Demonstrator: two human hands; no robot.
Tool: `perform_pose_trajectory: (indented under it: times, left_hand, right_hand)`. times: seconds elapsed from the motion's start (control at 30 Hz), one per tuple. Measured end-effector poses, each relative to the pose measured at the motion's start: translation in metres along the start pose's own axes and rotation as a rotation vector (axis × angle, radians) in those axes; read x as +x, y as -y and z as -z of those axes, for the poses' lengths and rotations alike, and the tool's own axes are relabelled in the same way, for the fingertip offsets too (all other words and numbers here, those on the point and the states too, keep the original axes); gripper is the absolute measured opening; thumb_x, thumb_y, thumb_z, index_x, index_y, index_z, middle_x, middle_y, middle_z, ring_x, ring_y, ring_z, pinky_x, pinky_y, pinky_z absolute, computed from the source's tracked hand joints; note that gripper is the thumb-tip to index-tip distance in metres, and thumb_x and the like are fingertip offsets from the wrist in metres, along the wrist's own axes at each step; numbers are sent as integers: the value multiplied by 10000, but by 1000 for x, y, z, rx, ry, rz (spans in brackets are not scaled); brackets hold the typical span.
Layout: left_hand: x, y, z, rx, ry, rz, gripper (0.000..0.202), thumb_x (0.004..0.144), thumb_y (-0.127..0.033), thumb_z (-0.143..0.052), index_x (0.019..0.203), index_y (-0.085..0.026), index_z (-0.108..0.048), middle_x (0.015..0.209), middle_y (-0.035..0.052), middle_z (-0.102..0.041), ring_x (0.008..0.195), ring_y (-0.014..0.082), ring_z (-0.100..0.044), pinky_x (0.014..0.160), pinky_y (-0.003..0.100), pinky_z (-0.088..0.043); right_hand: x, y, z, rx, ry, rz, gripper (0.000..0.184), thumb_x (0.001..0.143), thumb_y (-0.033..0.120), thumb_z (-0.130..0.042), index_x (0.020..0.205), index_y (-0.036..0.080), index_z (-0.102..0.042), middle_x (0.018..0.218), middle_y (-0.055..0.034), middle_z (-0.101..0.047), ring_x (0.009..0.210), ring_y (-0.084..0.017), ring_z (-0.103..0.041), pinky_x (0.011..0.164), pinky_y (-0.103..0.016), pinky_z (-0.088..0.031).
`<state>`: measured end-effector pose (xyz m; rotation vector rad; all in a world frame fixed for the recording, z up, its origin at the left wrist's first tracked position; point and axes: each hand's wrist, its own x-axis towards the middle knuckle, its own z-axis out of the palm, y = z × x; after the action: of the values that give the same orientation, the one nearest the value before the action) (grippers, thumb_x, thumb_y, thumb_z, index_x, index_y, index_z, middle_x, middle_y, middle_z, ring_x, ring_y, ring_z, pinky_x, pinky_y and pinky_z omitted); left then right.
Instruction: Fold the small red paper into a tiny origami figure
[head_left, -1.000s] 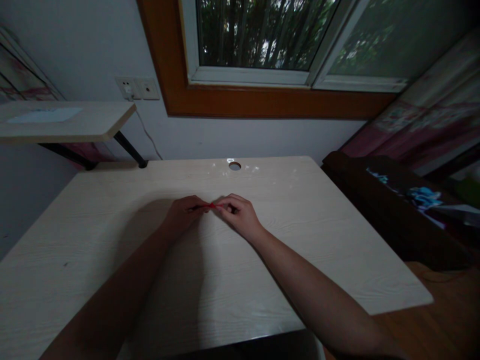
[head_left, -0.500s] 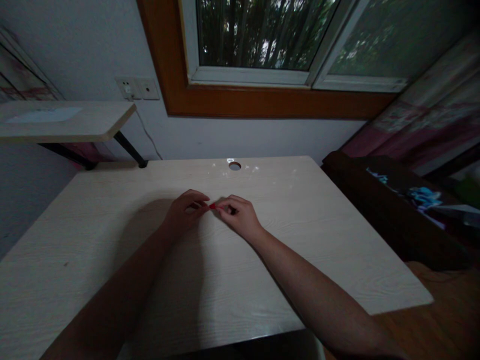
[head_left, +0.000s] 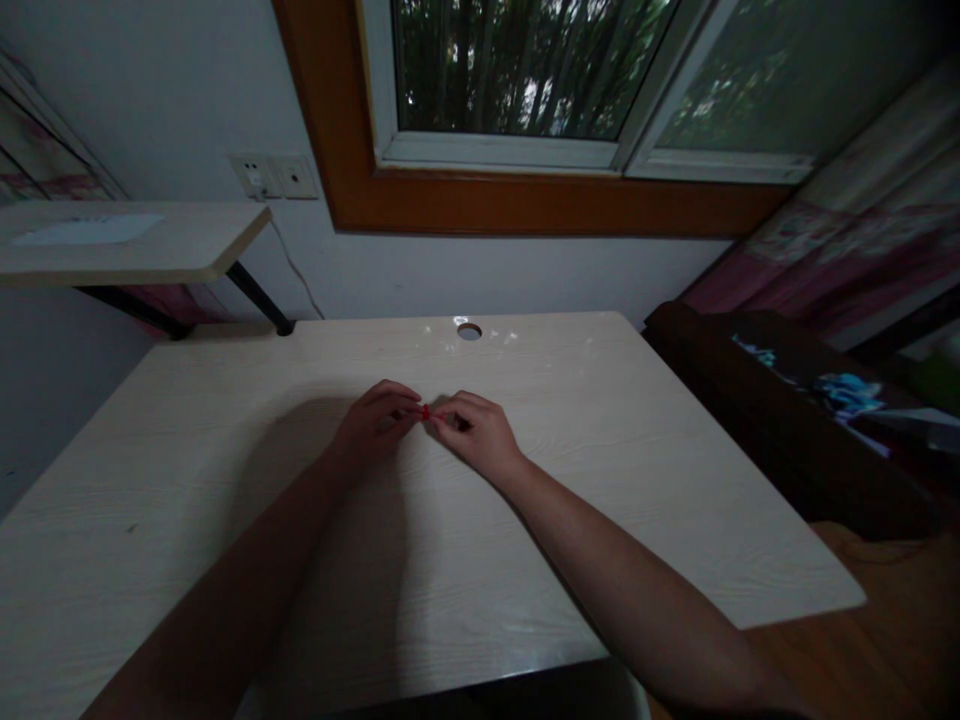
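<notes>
Above the pale table [head_left: 600, 480], the left hand [head_left: 366, 420] and right hand [head_left: 484, 430] face each other, fingers of both pinching a small red strip [head_left: 426, 411] directly between them, equally near each; it seems to run crosswise, ends hidden.

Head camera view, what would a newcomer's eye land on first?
Probably the small red item, held between the left hand and the right hand over the pale desk. After that, perhaps the orange-brown window frame on the wall behind the desk.
</notes>
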<state>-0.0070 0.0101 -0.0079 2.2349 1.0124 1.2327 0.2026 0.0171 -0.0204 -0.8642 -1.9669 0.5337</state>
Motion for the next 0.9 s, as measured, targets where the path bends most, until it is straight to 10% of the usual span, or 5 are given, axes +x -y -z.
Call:
perform_pose_trajectory:
  times: [0.9]
  left_hand:
    - [-4, 10, -7, -23, 61, 94, 267, 862, -251, -667, 1125, -218, -635, 1132, 85, -582, 881, 134, -629, 730, 245, -585]
  right_hand:
    - [1, -2, 1, 55, -40, -63, 71, 864, 190, -676, 890, 216, -736, 783, -14, -656, 647, -127, -574, 629, -244, -448]
